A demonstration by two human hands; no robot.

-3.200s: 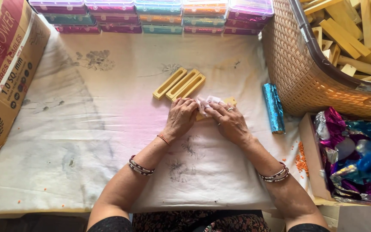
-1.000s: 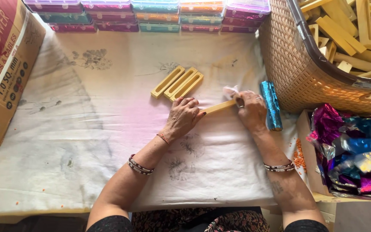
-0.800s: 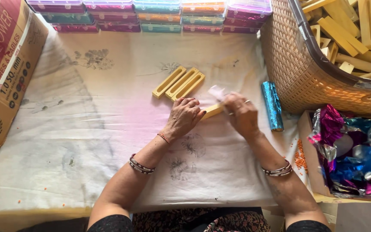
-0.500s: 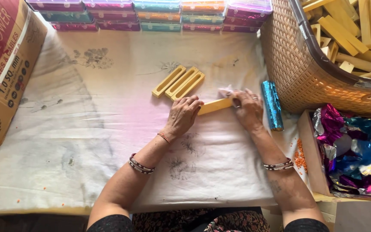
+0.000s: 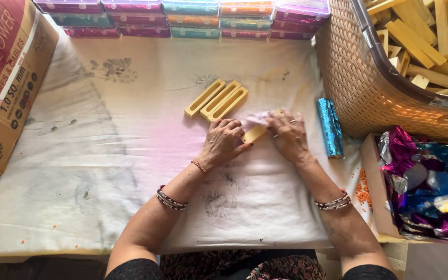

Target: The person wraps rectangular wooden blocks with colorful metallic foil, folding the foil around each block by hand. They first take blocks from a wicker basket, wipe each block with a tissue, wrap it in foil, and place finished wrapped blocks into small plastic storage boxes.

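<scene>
Wrapping step: left hand (image 5: pixel 224 142) and right hand (image 5: pixel 289 136) clamped on yellow wooden bar (image 5: pixel 255 133) with pale foil (image 5: pixel 257 118), mid-cloth; three bare bars (image 5: pixel 216 99) at eleven o'clock. Next: foil wants tight rolling.

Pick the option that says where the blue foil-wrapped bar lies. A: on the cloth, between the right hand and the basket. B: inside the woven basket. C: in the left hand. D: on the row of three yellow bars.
A: the blue foil-wrapped bar lies on the cloth, with the right hand on one side and the woven basket on the other.
</scene>
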